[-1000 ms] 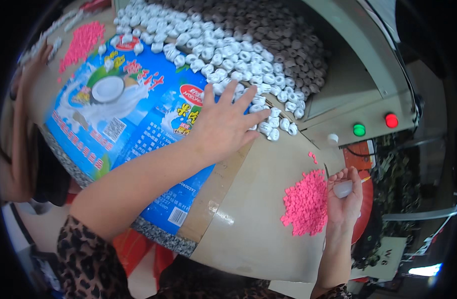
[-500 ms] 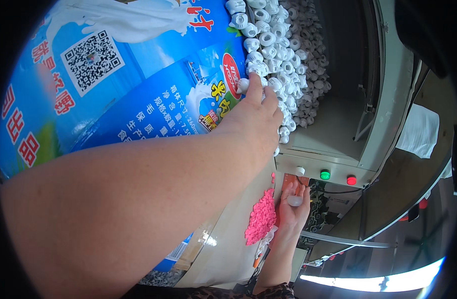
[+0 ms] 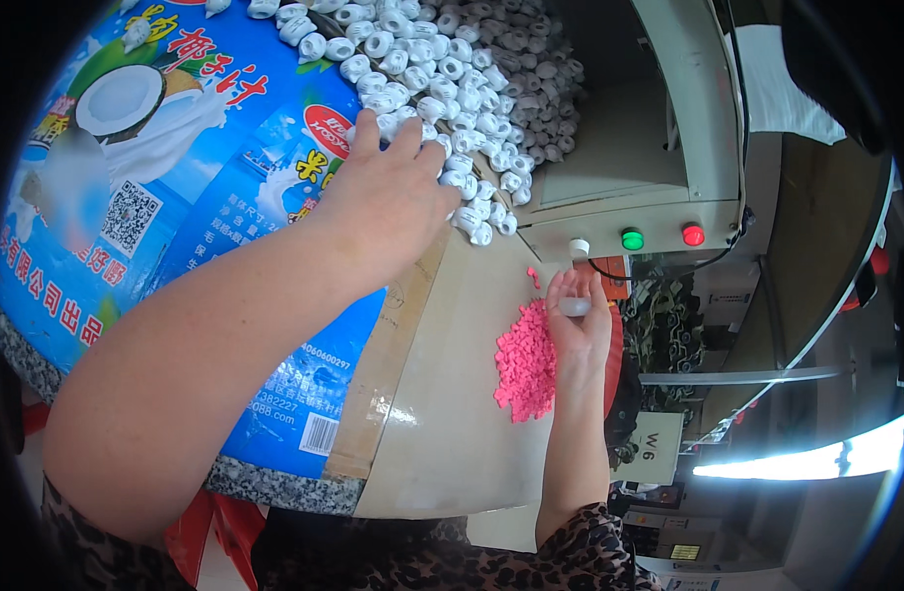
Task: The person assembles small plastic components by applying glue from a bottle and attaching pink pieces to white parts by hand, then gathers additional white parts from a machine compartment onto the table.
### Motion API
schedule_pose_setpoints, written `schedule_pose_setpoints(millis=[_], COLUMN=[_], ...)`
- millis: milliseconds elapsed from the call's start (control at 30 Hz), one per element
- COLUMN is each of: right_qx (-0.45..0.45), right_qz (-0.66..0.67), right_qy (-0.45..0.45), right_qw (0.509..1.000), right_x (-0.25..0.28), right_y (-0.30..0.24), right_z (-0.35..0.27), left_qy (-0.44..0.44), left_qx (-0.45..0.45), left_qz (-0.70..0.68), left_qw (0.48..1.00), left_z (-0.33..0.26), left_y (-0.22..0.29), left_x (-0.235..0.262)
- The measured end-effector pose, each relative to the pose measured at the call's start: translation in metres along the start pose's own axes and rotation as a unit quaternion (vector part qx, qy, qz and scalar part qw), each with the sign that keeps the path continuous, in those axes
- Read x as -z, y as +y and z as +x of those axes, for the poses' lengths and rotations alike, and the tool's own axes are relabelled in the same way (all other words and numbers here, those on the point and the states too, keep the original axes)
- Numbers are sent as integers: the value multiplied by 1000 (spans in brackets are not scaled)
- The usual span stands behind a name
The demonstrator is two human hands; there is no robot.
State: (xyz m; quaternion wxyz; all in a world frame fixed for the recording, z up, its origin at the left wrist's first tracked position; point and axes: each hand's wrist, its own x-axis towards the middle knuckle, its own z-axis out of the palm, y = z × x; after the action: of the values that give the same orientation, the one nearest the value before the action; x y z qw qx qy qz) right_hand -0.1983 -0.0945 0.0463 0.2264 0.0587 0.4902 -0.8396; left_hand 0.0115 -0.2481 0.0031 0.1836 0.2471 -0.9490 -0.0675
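My left hand (image 3: 391, 187) reaches across blue printed cardboard (image 3: 265, 187) with its fingers spread. Its fingertips touch the near edge of a heap of small white hollow plastic pieces (image 3: 452, 69), many with round openings. What lies under the fingertips is partly hidden, and no piece is plainly gripped. Farther right, my right hand (image 3: 582, 330) is turned palm up with its fingers curled. A small translucent whitish piece (image 3: 574, 306) rests against those fingers. Beside that hand, a flat pile of small bright pink pieces (image 3: 527, 364) lies on a beige sheet (image 3: 442, 424).
The white heap runs back into a grey-beige machine housing (image 3: 609, 158). Its front panel carries a white knob (image 3: 579, 248), a green button (image 3: 632, 239) and a red button (image 3: 693, 234). A granite edge (image 3: 284, 486) borders the table, with a red stool (image 3: 210, 532) below.
The whole view has shifted, showing more cardboard and table edge. My left fingers are spread wider at the heap's edge. The right hand still has the translucent piece.
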Motion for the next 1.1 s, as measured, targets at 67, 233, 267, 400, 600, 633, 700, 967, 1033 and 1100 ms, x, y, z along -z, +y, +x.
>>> schedule_pose_setpoints(millis=[67, 233, 267, 400, 600, 633, 700, 967, 1033, 1100], right_qx=[-6, -18, -9, 3, -15, -16, -2, -11, -14, -12], right_qz=[-15, -11, -21, -40, -27, -27, -32, -52, -38, -46], right_qy=[-19, -15, -10, -21, -8, -9, -16, -29, -15, -27], right_qw=[1000, 1000, 1000, 999, 999, 999, 999, 998, 999, 998], right_x=[-6, -18, -18, -19, -21, -22, -23, -21, -22, -20], right_y=[6, 15, 18, 15, 17, 16, 12, 19, 16, 12], right_z=[-4, -8, -7, -3, 2, 1, -1, 4, 7, 7], left_qy=[7, 8, -3, -5, 67, 64, 63, 23, 24, 25], left_qx=[2, 9, 12, 5, 1, -2, -4, 1, 2, 4], left_qz=[6, -1, -1, 4, -19, -17, -15, 2, -4, -10], left_qw=[1000, 1000, 1000, 1000, 998, 998, 998, 1000, 1000, 1000], left_z=[-1, -4, -4, -3, -3, -3, -1, -7, -6, -6], left_y=[-2, -2, -2, -3, -5, -4, 0, -3, -4, -4], left_x=[-1, -3, -1, 3, -14, -11, -6, -8, -7, -3])
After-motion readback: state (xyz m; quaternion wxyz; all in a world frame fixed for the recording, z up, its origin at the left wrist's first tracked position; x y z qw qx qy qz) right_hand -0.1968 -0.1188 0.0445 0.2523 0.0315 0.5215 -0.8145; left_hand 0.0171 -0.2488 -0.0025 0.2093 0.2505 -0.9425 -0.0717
